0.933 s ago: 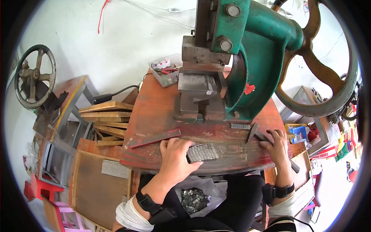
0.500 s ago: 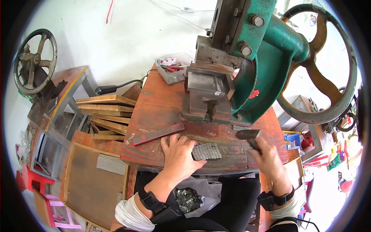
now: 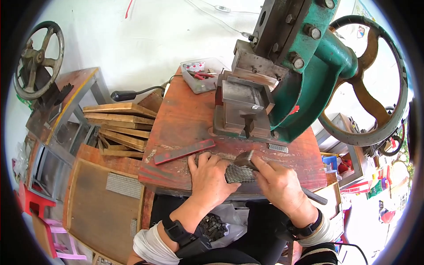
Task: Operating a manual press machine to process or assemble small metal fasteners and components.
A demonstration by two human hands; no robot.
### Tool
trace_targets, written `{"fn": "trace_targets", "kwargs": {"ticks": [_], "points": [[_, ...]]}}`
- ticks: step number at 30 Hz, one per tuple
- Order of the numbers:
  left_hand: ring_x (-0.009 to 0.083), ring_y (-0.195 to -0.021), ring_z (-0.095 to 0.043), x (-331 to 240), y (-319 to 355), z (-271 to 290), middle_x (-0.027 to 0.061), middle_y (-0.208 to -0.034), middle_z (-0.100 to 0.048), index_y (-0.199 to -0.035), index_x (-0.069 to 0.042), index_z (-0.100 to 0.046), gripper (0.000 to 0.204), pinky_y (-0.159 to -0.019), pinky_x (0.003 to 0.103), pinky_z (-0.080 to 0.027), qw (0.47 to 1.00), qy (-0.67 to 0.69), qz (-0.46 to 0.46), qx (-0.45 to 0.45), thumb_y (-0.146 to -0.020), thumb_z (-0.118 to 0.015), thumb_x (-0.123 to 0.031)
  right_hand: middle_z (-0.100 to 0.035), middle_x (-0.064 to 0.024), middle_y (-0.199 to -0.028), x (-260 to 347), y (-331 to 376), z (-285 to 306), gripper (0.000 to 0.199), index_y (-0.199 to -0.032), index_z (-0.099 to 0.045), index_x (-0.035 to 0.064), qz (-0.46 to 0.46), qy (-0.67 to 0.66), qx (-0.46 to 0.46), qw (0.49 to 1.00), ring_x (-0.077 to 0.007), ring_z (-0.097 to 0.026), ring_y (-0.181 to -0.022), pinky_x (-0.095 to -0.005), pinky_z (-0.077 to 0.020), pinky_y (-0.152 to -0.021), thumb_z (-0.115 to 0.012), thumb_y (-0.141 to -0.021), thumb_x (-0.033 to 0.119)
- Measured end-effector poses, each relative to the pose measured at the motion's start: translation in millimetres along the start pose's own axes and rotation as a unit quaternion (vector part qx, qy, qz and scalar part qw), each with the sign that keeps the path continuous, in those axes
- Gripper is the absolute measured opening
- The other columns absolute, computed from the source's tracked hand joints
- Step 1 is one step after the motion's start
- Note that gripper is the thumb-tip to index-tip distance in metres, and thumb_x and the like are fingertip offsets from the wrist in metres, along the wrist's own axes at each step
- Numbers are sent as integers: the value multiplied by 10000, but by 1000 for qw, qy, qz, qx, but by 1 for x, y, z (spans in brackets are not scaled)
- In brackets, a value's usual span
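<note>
My right hand (image 3: 282, 185) is closed round a hammer; the hammer's dark head (image 3: 244, 159) is over the far part of a small gridded grey metal sheet (image 3: 238, 174), and its handle runs out toward the lower right. Whether the head touches the sheet cannot be told. My left hand (image 3: 211, 177) grips the sheet's left end, thumb along the near side and fingertips on the bench. Just beyond those fingertips lies a flat red-and-dark bar (image 3: 184, 151). The hammer and right hand cover part of the sheet.
A green hand press (image 3: 291, 106) with a large wheel (image 3: 369, 88) stands on the worn red bench (image 3: 174, 115). Behind is a clear plastic box (image 3: 198, 86) of tools. Wooden frames (image 3: 119, 119) and a tray (image 3: 95, 205) are at left. Below, a bag (image 3: 236, 225) holds dark metal pieces.
My right hand has brought the hammer left and down over the gridded sheet. My left hand stays on the sheet. The whole view has shifted slightly.
</note>
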State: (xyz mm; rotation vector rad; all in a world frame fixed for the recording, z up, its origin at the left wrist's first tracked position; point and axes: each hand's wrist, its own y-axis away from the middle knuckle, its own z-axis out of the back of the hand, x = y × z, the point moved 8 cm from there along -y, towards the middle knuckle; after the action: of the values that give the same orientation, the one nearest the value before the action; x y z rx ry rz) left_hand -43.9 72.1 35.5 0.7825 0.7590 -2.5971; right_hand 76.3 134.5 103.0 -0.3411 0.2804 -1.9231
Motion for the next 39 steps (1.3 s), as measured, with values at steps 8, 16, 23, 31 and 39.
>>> {"fn": "trace_targets", "kwargs": {"ticks": [8, 16, 23, 31, 39], "points": [[290, -1154, -481, 2, -1, -1, 75, -1061, -652, -993, -46, -708, 543, -1084, 557, -225, 1000, -7, 4, 6, -550, -884, -307, -581, -88, -675, 8, -9, 26, 417, -1250, -618, 148, 4, -1, -39, 999, -329, -625, -551, -443, -534, -507, -683, -838, 136], [293, -1158, -478, 1, 0, -2, 74, -1061, -651, -995, -50, -708, 543, -1080, 558, -225, 1000, -5, 1, 13, -552, -884, -309, -587, -90, -652, 6, -8, 9, 396, -1222, -618, 148, 11, 23, 4, 1000, -328, -631, -559, -432, -530, -498, -687, -832, 143], [292, -1147, -485, 0, -2, -1, 65, -1052, -647, -985, -50, -707, 529, -1075, 557, -234, 1000, 2, 2, 12, -548, -886, -288, -607, -106, -681, -4, -4, 6, 400, -1224, -615, 153, -6, -5, 9, 1000, -337, -644, -601, -445, -532, -529, -692, -832, 150], [294, -1139, -483, 2, 1, 1, 44, -1040, -644, -1007, -83, -704, 516, -1062, 553, -236, 1000, -14, -18, 4, -571, -875, -301, -621, -100, -822, -42, 31, 15, 460, -1228, -650, 173, -54, -26, -41, 997, -322, -643, -719, -420, -537, -625, -717, -779, 100], [287, -1115, -473, -7, -4, -4, 43, -1023, -617, -1047, -85, -692, 532, -1028, 524, -259, 996, -28, -74, 44, -603, -861, -326, -596, -107, -994, -120, 64, -7, 486, -1164, -689, 131, -15, 111, -84, 990, -313, -581, -914, -427, -495, -775, -760, -684, 94]]}}
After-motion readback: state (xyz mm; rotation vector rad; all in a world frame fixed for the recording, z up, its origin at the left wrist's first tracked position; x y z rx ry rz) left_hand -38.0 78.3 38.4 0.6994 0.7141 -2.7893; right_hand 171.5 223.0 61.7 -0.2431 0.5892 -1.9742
